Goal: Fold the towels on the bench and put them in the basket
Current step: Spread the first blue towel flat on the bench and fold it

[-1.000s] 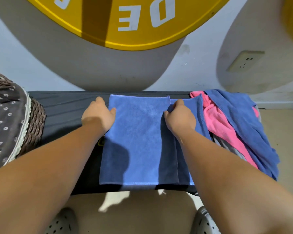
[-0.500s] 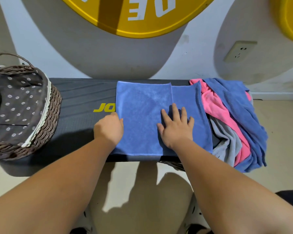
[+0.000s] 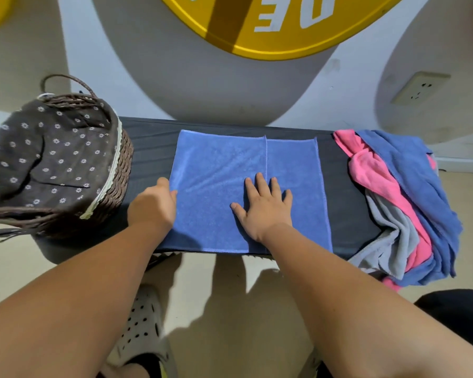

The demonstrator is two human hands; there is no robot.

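Note:
A blue towel [image 3: 216,170], partly folded with a seam line down its right third, lies flat across the middle of the dark bench [image 3: 148,143]. My left hand [image 3: 153,205] is at the towel's left edge, fingers curled around that edge. My right hand [image 3: 265,205] lies flat on the towel with fingers spread, pressing it down near the seam. A brown wicker basket [image 3: 118,175] with a dotted dark fabric lining stands on the bench's left end. A heap of unfolded towels, pink [image 3: 377,173], blue [image 3: 413,170] and grey [image 3: 391,236], covers the right end.
A wall with a yellow round sign [image 3: 271,25] and a power socket [image 3: 418,88] rises right behind the bench. My feet in perforated shoes [image 3: 142,331] stand on the beige floor in front of it. A dark object [image 3: 456,309] sits low right.
Both hands slid from the towel's far edge toward its near half. My right hand went from curled on the fold to flat and spread. The view swung left, showing the whole basket.

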